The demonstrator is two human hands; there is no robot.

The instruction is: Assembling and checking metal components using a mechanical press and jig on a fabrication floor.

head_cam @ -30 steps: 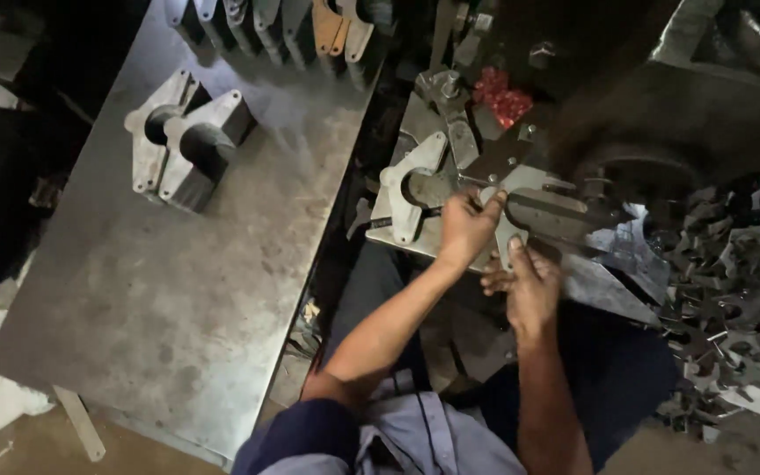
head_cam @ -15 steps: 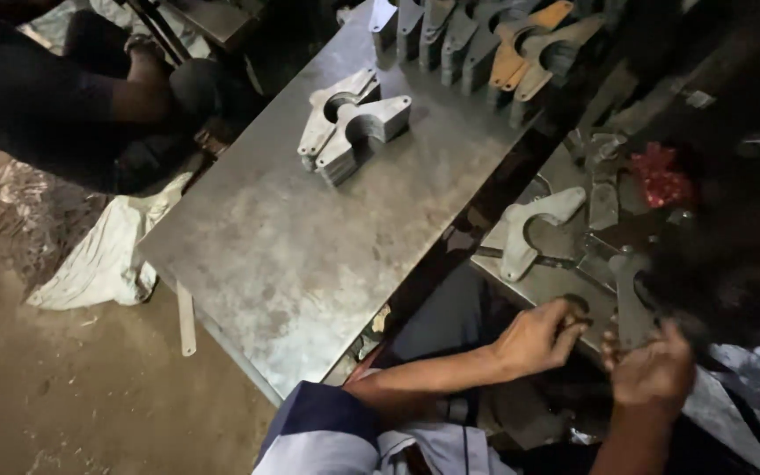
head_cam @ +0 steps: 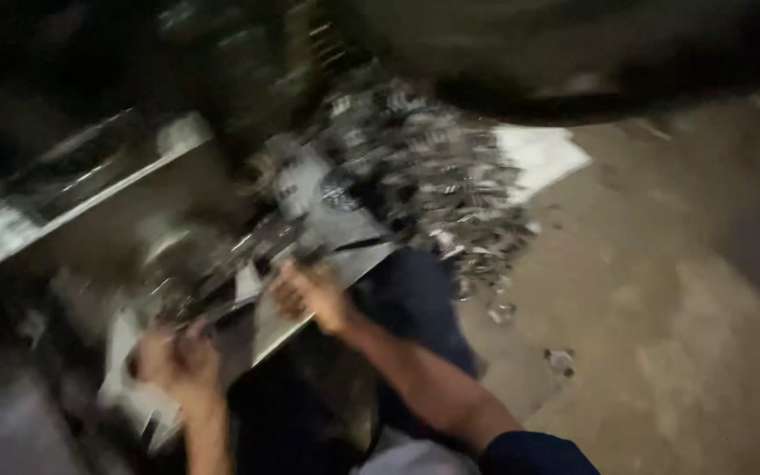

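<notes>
- Right hand [head_cam: 311,297]: fingers curled over the edge of a flat grey metal plate [head_cam: 327,264]; blur hides how tightly they close.
- Left hand [head_cam: 178,361]: fingers bent at the lower end of the same plate; motion blur prevents telling whether they grip it.
- The plate lies tilted in front of the person, above the knees.
- A heap of metal scrap pieces [head_cam: 450,193] lies just beyond the plate, spilling onto the concrete floor [head_cam: 679,290].

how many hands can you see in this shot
2: the left hand at lower left, on blurred metal pieces, and the right hand nearer the middle, gripping the edge of a flat metal sheet. Heavy blur may hide others.
</notes>
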